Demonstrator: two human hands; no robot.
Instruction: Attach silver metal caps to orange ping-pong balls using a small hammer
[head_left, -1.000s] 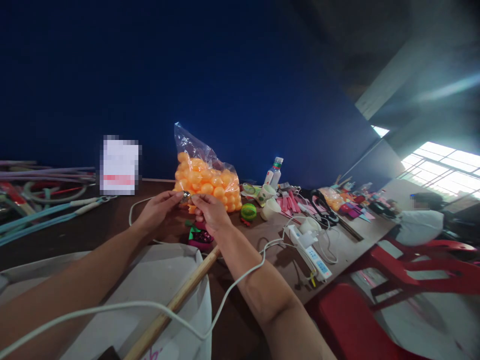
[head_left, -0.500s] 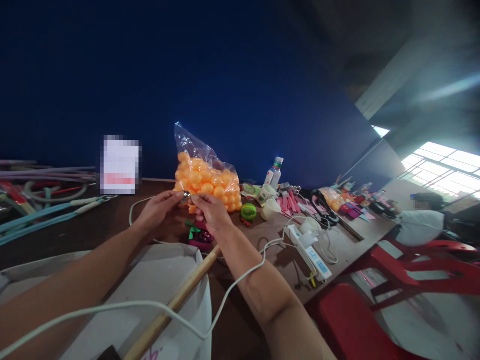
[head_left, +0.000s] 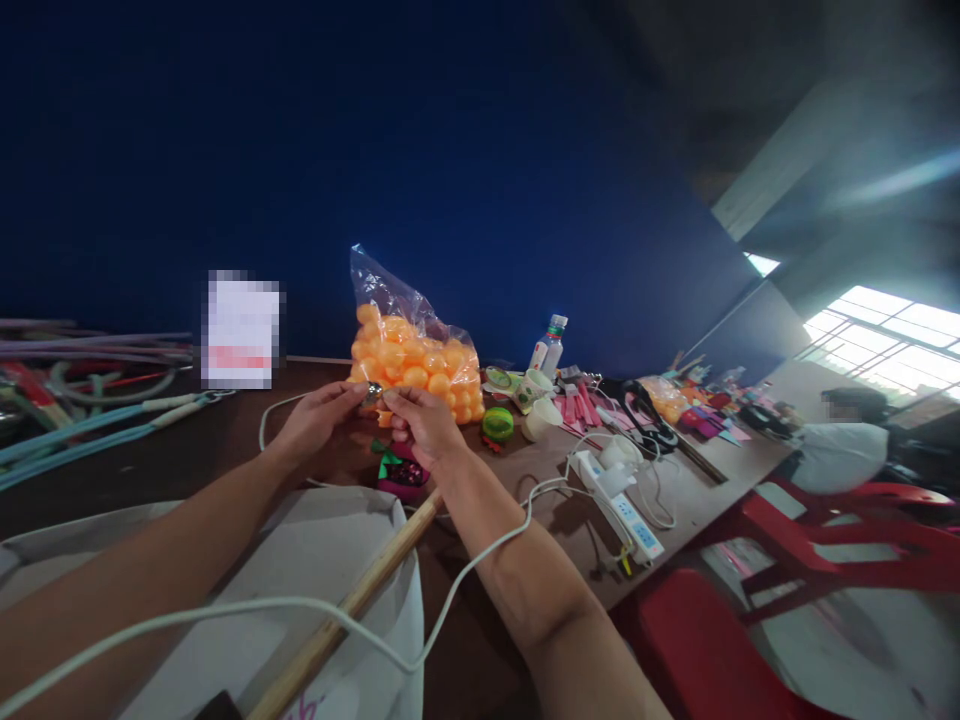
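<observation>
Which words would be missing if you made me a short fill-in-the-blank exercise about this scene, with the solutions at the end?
1. The left hand and the right hand meet at a small shiny item; the balls behind them are ____ in colour.
2. Of the two hands, the one nearer the round green striped item is the ____ hand.
3. In the picture, the clear plastic bag stands to the ____ of the plastic bottle.
4. The nearest chair is ____ in colour.

Missing words: orange; right; left; red.
</observation>
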